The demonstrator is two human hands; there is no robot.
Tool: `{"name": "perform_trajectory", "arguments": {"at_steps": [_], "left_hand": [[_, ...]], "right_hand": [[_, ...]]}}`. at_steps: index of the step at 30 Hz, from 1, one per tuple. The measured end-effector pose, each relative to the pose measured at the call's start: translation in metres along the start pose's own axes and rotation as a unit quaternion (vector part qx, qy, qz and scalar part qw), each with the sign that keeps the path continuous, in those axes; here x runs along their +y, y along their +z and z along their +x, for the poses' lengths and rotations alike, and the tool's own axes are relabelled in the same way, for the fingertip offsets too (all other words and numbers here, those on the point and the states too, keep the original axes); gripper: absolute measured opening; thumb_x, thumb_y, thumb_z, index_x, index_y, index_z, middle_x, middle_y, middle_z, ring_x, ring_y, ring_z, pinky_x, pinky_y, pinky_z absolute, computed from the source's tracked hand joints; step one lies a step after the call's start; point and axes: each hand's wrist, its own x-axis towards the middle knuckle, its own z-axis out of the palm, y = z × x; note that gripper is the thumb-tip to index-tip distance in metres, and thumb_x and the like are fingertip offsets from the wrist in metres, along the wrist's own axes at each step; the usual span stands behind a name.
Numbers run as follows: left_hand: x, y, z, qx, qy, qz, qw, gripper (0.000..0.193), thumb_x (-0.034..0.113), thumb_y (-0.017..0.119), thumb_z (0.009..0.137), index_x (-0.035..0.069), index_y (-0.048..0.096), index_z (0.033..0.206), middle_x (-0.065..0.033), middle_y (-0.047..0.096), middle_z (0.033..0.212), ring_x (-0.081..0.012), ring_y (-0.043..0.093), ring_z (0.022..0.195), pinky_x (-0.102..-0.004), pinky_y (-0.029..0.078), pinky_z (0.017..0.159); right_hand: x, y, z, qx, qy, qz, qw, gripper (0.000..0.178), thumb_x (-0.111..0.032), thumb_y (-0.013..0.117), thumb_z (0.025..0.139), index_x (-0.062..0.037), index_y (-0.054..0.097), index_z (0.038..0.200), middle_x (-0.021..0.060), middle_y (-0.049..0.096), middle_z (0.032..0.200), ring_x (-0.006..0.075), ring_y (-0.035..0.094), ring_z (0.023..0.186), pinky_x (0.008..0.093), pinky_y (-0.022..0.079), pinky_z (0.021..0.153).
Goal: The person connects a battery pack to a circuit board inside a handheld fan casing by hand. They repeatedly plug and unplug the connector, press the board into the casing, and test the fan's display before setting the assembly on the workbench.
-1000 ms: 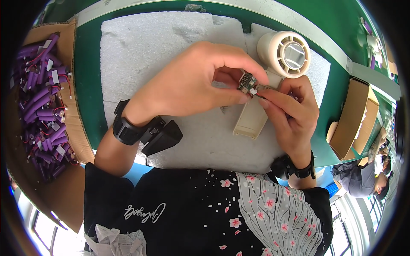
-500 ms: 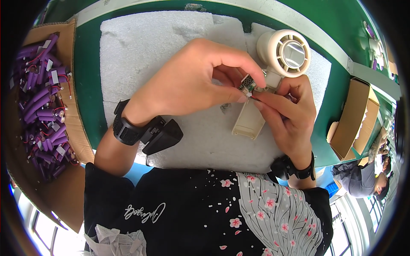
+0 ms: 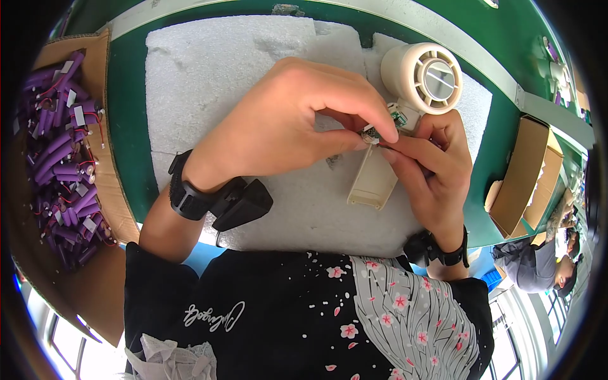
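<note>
A cream handheld fan (image 3: pixel 399 75) lies on the foam with its opened handle (image 3: pixel 372 180) pointing toward me. My left hand (image 3: pixel 304 120) pinches a small green circuit board (image 3: pixel 371 134) between thumb and index finger, just above the handle. Another bit of green board (image 3: pixel 398 118) shows by the fan's neck. Close against the held board, my right hand (image 3: pixel 434 164) has thumb and index finger pressed together. What sits in that pinch is too small and covered to name. The right fingers also hide part of the handle.
White foam sheets (image 3: pixel 221 69) cover the green bench. At the left stands a cardboard box (image 3: pixel 117 152) full of purple battery cells (image 3: pixel 63 158) with wires. An open carton (image 3: pixel 522 177) is at the right, with another person (image 3: pixel 535 263) beyond it.
The circuit board has tipped from showing its face to lying flatter. My left index finger has come down over it, and the handle has shifted slightly right.
</note>
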Motion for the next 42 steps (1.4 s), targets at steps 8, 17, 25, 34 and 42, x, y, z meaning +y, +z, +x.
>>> {"name": "perform_trajectory", "arguments": {"at_steps": [8, 17, 25, 34, 42], "left_hand": [[0.000, 0.001, -0.001, 0.010, 0.040, 0.078, 0.996, 0.030, -0.011, 0.076, 0.067, 0.008, 0.073, 0.090, -0.0065, 0.066, 0.090, -0.0179, 0.065, 0.076, -0.0241, 0.052, 0.063], [0.001, 0.007, -0.001, 0.028, 0.041, 0.076, 0.996, 0.031, -0.010, 0.077, 0.066, 0.008, 0.073, 0.091, -0.0068, 0.066, 0.090, -0.0177, 0.065, 0.076, -0.0247, 0.052, 0.063], [0.001, 0.012, 0.000, 0.043, 0.025, 0.083, 0.995, 0.038, -0.012, 0.076, 0.064, 0.008, 0.073, 0.096, -0.0076, 0.066, 0.092, -0.0202, 0.066, 0.082, -0.0268, 0.053, 0.070], [0.003, 0.022, 0.000, 0.074, 0.019, 0.083, 0.994, 0.047, -0.013, 0.067, 0.067, 0.008, 0.072, 0.109, -0.0096, 0.066, 0.096, -0.0211, 0.066, 0.084, -0.0278, 0.054, 0.072], [0.003, 0.027, -0.003, 0.081, -0.001, 0.092, 0.992, 0.042, -0.012, 0.067, 0.068, 0.004, 0.070, 0.107, -0.0102, 0.067, 0.096, -0.0222, 0.067, 0.083, -0.0284, 0.056, 0.071]], "right_hand": [[0.003, 0.001, 0.002, 0.013, -0.017, 0.009, 1.000, 0.019, 0.002, 0.077, 0.072, -0.0022, 0.073, 0.090, 0.0043, 0.045, 0.090, 0.0135, 0.050, 0.072, 0.0250, 0.042, 0.060], [0.005, -0.003, 0.004, 0.014, -0.029, 0.024, 0.999, 0.017, 0.002, 0.076, 0.073, -0.0020, 0.072, 0.088, 0.0051, 0.048, 0.088, 0.0141, 0.051, 0.071, 0.0255, 0.042, 0.059], [0.007, -0.002, 0.004, 0.021, -0.037, 0.021, 0.999, 0.016, 0.001, 0.076, 0.073, -0.0016, 0.072, 0.089, 0.0053, 0.049, 0.088, 0.0142, 0.051, 0.070, 0.0256, 0.042, 0.059], [0.008, -0.002, 0.001, 0.025, -0.074, 0.006, 0.997, 0.020, 0.000, 0.077, 0.074, -0.0009, 0.070, 0.093, 0.0055, 0.053, 0.088, 0.0130, 0.050, 0.065, 0.0250, 0.042, 0.056], [0.002, 0.016, -0.009, 0.159, 0.031, 0.101, 0.982, 0.039, 0.005, 0.079, 0.068, -0.0014, 0.064, 0.104, 0.0076, 0.060, 0.092, 0.0105, 0.057, 0.064, 0.0212, 0.044, 0.051]]}}
